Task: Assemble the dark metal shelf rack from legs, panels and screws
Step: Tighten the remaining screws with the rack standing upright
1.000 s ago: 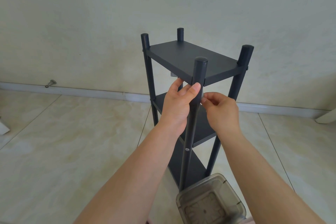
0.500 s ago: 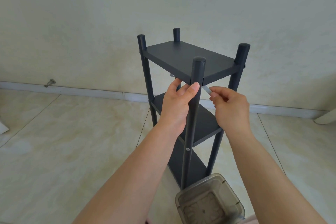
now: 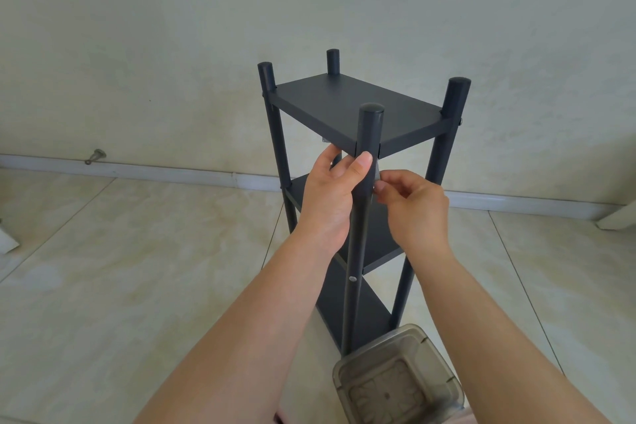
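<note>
The dark metal shelf rack point(image 3: 358, 107) stands upright on the floor, with three panels fixed between its legs. My left hand point(image 3: 330, 196) is wrapped around the near leg point(image 3: 370, 127) just under the top panel, thumb across the front. My right hand point(image 3: 416, 206) is right of that leg and pinches a small silver tool point(image 3: 377, 177) against its side, just below the top panel's corner. I cannot make out the tool's tip. A silver screw head point(image 3: 351, 278) shows on the near leg at the middle panel.
A clear smoky plastic container point(image 3: 395, 385) sits at the rack's foot, close to me. The wall and a white baseboard point(image 3: 172, 172) run behind the rack, with a metal door stop point(image 3: 96, 155) at left. White objects poke in at the far right point(image 3: 616, 217) and far left point(image 3: 7, 241).
My right hand has swung out to the right with the silver tool and come back against the near leg. My left hand has kept its grip on the leg.
</note>
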